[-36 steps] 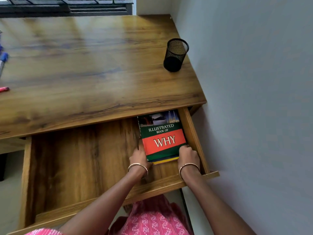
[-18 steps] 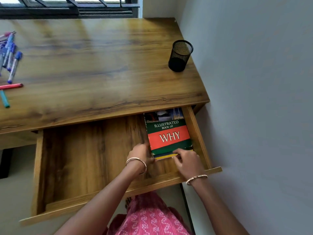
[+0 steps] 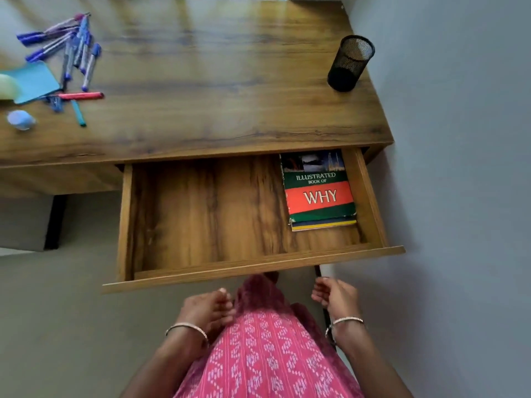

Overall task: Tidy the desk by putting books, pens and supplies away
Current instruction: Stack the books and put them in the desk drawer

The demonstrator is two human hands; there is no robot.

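Observation:
A stack of books topped by the green and red "Illustrated Book of WHY" (image 3: 319, 191) lies in the right end of the pulled-out wooden drawer (image 3: 253, 268). Both hands hang below the drawer front, holding nothing. My left hand (image 3: 209, 310) rests near my pink clothing with fingers loosely curled. My right hand (image 3: 336, 294) is half-curled, just under the drawer's right corner. Several blue and purple pens (image 3: 69, 47) lie scattered at the desk's far left, with a red pen (image 3: 82, 95) and a teal pen (image 3: 78, 112) beside them.
A black mesh pen holder (image 3: 350, 63) stands near the desk's right edge by the grey wall. A blue pad (image 3: 33, 81), a pale roll (image 3: 7, 86) and a small blue round object (image 3: 20, 119) sit at the far left. The drawer's left part holds nothing.
Both hands let go of the books and drew back out of the drawer toward my body. The view shifted left and back, bringing the pens and supplies into sight.

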